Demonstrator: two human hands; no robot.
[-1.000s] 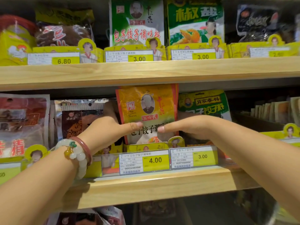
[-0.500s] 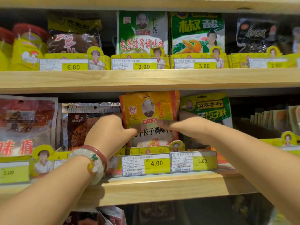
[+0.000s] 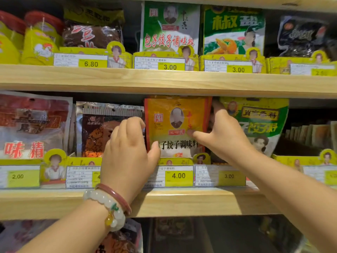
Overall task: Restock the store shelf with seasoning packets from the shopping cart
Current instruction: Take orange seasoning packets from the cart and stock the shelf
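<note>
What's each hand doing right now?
Left hand: grips the orange seasoning packet at its left edge.
Right hand: grips its right edge.

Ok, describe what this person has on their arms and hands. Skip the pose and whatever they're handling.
Both forearms are bare, with no sleeves in view. The left hand has two bracelets at the wrist: a pale, milky beaded bracelet with a small green bead and an amber gourd-shaped charm, and beside it a slim reddish-brown bangle. The right hand and its wrist show no jewellery. No gloves or rings are visible.
</note>
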